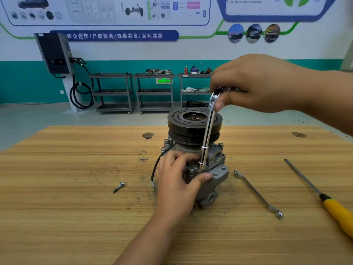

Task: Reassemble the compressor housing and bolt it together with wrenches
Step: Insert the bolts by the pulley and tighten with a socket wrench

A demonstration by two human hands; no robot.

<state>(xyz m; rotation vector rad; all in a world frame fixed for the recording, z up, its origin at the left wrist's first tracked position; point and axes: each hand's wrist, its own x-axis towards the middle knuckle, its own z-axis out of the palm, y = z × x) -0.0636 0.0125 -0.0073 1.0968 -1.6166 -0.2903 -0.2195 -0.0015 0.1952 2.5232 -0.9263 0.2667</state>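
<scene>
A grey compressor point(216, 159) stands upright on the wooden bench, its dark pulley point(193, 121) on top. My left hand point(177, 180) grips the housing's near side, thumb on a flange. My right hand point(256, 83) holds the head of a chrome socket wrench point(207, 134). The wrench stands almost upright, and its socket sits on a bolt at the housing's flange. A loose bolt point(118, 187) lies on the bench to the left. A black wire point(158, 165) hangs from the compressor.
A flat spanner point(257, 194) lies right of the compressor, and a yellow-handled screwdriver point(328, 203) lies further right. The wooden bench point(76, 207) has two round holes near its far edge. Grey shelf carts point(153, 92) stand by the far wall.
</scene>
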